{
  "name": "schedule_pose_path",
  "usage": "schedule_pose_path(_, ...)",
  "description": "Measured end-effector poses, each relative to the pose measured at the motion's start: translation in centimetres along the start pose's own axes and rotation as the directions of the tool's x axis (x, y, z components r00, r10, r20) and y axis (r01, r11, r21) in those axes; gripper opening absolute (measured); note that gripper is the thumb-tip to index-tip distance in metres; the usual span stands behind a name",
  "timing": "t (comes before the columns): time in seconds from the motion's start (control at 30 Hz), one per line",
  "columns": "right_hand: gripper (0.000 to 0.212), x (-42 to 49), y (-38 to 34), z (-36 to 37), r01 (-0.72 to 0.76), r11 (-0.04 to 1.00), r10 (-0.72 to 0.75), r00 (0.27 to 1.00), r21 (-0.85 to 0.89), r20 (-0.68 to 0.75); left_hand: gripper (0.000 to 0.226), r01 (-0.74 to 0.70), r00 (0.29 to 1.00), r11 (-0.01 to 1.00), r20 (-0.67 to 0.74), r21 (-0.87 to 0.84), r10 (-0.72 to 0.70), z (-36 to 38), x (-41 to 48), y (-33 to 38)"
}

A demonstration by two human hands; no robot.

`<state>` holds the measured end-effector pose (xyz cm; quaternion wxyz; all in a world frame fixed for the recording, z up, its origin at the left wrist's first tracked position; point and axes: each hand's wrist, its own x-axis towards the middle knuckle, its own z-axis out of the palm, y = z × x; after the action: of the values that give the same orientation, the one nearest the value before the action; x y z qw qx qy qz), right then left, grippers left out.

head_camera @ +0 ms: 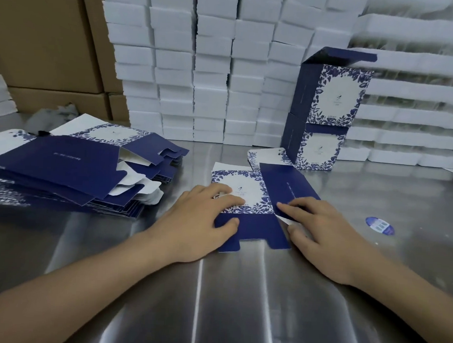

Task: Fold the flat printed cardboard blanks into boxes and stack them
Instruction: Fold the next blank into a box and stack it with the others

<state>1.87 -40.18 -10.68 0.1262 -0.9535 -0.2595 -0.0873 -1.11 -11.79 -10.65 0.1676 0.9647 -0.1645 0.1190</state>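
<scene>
Head view: blank (247, 196) lies flat on the bench (238, 304), centre of frame, printed side up. Left hand (198, 217) is flat on the floral panel, fingers straight, thumb on the blue bottom flap; it is pressing, not gripping. Right hand (320, 230) is also flat, fingers stretched over the lower edge of the plain blue side panel, with a white tab showing beneath (looks like pressing, no clear pinch).

Handling, my read: thin printed card, very light, stiff across the panels but likely to give readily at the scored creases. Smooth print on polished steel will probably skate, so keep one palm down while the other lifts. Take hold at panel edges next to a crease. Avoid the notched flaps, which would crumple first.

Room: pile of blanks (69, 172) sits mid left, fanned and untidy, near the left hand but apart from it. Two finished boxes (327, 111) are stacked upper right, top lid open, just beside the blank's far flap. A wall of white foam blocks (213, 64) closes off the back. A round sticker (380, 225) lies right of the right hand. Bare steel across the lower frame is the open space for erecting the box; the near bench edge is not in view.
</scene>
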Motion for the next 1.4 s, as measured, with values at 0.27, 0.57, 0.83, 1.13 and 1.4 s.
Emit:
schedule_pose_path(0.27, 0.047, 0.5, -0.4, 0.0, -0.096, 0.985, 0.102, 0.994, 0.141, -0.036, 0.044, 0.007, 1.0, 1.0, -0.003, -0.017, -0.008, -0.5, -0.3, 0.3)
schedule_pose_path(0.57, 0.045, 0.4, -0.9, -0.4, -0.112, 0.988, 0.118, 0.991, 0.104, -0.056, 0.035, 0.04, 0.998, 0.995, -0.053, -0.091, -0.045, -0.4, -0.2, 0.2)
schedule_pose_path(0.83, 0.029, 0.8, -0.7, -0.7, -0.027, 0.959, 0.071, 0.987, 0.281, -0.144, 0.023, -0.005, 0.966, 0.996, -0.258, -0.093, -0.019, -0.6, 0.1, -0.4)
schedule_pose_path(1.13, 0.061, 1.7, 1.2, -1.7, -0.16, 0.238, 0.577, 0.817, 0.958, -0.008, 0.032, -0.338, 0.716, 0.937, -0.622, 0.087, 0.316, -1.2, -0.9, 1.3)
schedule_pose_path(1.4, 0.025, 1.4, 0.0, -0.9, 0.07, 0.312, 0.431, 0.878, 0.948, -0.206, 0.093, -0.166, 0.778, 0.692, -0.524, -0.703, -0.346, -2.5, -1.3, 2.4)
